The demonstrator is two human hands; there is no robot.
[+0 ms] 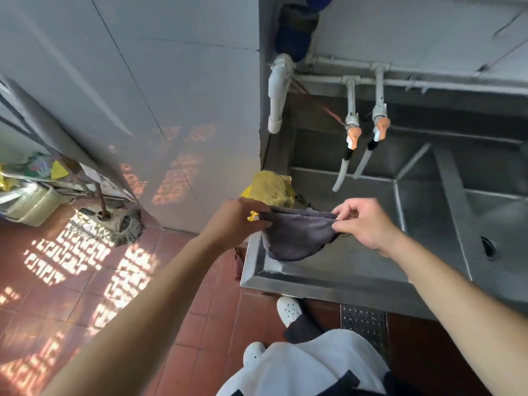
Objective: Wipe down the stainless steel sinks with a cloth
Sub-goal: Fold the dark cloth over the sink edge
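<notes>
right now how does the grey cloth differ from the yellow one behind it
The grey cloth is held stretched between the left hand and right hand; the yellow cloth lies untouched on the sink's corner. Grey looks smooth and dark, yellow coarse and bright. Both are at the sink's left end.

Bare forearms, pale top, white perforated clogs

Both arms are uncovered to the edge of the view, with no sleeves, watch or rings visible on the left hand (237, 221) or the right hand (368, 224). Beneath the arms is a white cloth garment (314, 364) with dark navy straps crossing its lower part. Left of the garment are two white rubber clogs with round holes (289, 308), the farther one under a dark trouser cuff (303, 328).
</notes>
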